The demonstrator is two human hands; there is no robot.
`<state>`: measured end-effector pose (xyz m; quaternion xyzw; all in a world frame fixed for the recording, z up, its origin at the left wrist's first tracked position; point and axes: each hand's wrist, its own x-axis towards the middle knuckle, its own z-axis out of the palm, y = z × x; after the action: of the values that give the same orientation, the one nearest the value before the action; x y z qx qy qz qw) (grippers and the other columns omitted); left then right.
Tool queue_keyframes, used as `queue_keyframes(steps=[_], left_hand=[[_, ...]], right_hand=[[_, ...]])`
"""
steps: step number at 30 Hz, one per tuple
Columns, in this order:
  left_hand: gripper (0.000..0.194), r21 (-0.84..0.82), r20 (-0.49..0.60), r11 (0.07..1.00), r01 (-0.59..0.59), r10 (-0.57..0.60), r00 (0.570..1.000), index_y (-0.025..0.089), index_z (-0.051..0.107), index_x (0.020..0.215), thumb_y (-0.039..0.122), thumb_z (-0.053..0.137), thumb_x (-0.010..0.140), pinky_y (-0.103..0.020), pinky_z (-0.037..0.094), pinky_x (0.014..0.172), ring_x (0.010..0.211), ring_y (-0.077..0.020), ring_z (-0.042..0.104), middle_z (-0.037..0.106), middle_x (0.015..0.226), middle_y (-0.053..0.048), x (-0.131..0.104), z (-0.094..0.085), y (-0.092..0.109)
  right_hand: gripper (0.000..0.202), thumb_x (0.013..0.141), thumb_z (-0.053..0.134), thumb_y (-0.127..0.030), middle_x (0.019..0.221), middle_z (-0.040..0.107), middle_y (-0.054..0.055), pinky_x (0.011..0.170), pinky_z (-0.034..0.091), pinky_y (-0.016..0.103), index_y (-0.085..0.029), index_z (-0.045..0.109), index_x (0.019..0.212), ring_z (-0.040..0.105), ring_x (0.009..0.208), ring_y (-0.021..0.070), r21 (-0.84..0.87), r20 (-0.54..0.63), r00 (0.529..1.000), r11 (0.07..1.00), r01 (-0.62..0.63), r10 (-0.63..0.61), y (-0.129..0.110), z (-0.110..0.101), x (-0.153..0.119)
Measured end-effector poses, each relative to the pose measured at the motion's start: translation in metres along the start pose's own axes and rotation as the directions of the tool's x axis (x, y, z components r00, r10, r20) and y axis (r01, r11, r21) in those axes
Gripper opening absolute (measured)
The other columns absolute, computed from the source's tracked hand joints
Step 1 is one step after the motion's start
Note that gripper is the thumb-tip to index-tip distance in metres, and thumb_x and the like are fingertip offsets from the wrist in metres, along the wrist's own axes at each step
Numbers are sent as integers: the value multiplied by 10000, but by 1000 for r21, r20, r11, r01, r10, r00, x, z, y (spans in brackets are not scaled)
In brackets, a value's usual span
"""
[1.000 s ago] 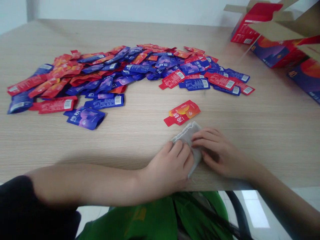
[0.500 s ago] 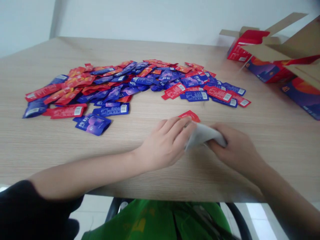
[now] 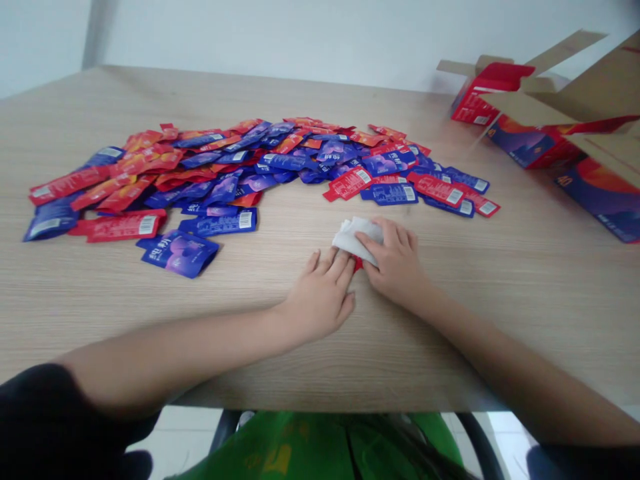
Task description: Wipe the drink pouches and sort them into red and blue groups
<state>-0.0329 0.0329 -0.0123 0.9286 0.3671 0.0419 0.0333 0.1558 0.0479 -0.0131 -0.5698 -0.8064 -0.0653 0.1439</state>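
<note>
My right hand (image 3: pixel 396 263) grips a folded white cloth or tissue (image 3: pixel 356 233), pressing it down over a red sachet (image 3: pixel 358 265). Only a small red edge of that sachet shows between the hands. My left hand (image 3: pixel 323 293) lies flat on the table with its fingers stretched out, the fingertips touching the sachet's left side by the cloth. To the left lies a single blue sachet (image 3: pixel 181 253), apart from the hands.
A long heap of red and blue sachets (image 3: pixel 240 157) spreads across the table (image 3: pixel 240 367) beyond my hands. Several open cartons, including a red one (image 3: pixel 483 93) and a blue-and-orange one (image 3: pixel 600 200), stand at the right with flaps sticking out.
My right hand has moved left and forward with the white cloth, which now covers most of the red sachet. My left hand has drawn back slightly and flattened, off the cloth.
</note>
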Motion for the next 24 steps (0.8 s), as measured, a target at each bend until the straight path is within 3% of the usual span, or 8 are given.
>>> queue_keyframes(steps=[4,7,11,15,18,21,24], left_hand=[[580,17,25,1000,-5,4,1000,124,323,1519,371,343,994,-564,256,1142,1452,-367,269,317,1573,-175,1,-1,-1],[592,44,43,999,-1,0,999,110,319,1522,376,351,993,-570,275,1132,1443,-382,282,312,1575,-176,1,-2,1],[603,88,47,996,16,-20,999,24,346,1495,359,355,993,-548,310,1127,1421,-389,327,334,1555,-214,-1,-4,7],[572,131,39,991,-23,18,999,-51,394,1446,286,363,985,-485,339,1127,1399,-363,379,385,1509,-262,-1,-3,13],[557,152,6,987,-59,59,998,-67,426,1418,264,388,971,-466,373,1106,1367,-355,428,432,1474,-270,0,-1,13],[535,162,-24,984,-76,81,996,-65,481,1375,265,408,960,-469,400,1080,1334,-361,465,481,1434,-268,0,-1,12],[523,166,-18,980,-105,109,994,-58,513,1348,256,444,935,-477,405,1072,1323,-371,473,493,1420,-271,-1,-2,11]], right_hand=[[490,852,562,-286,1426,474,188,1090,334,505,-137,609,1316,450,1297,329,150,74,997,988,21,-33,32,5,19],[530,830,575,-303,1372,519,197,1071,381,478,-122,601,1327,496,1249,326,181,93,994,983,31,-49,43,8,31],[526,858,549,-331,1299,558,201,1028,418,504,-129,592,1341,530,1187,343,86,101,995,996,-8,-1,32,3,15],[502,879,505,-267,1402,499,206,1057,397,525,-136,576,1358,480,1273,359,66,102,995,998,-18,11,27,-5,-14],[442,910,440,-242,1432,494,200,1081,390,519,-125,609,1301,467,1318,338,162,54,986,973,-162,155,37,-15,-17],[426,919,412,-229,1482,450,180,1110,364,510,-122,598,1287,413,1375,317,186,-75,960,950,-252,270,37,-26,-11],[508,903,420,-200,1529,402,146,1142,316,494,-115,494,1399,354,1413,297,106,-112,980,983,-152,164,14,-26,-10]])
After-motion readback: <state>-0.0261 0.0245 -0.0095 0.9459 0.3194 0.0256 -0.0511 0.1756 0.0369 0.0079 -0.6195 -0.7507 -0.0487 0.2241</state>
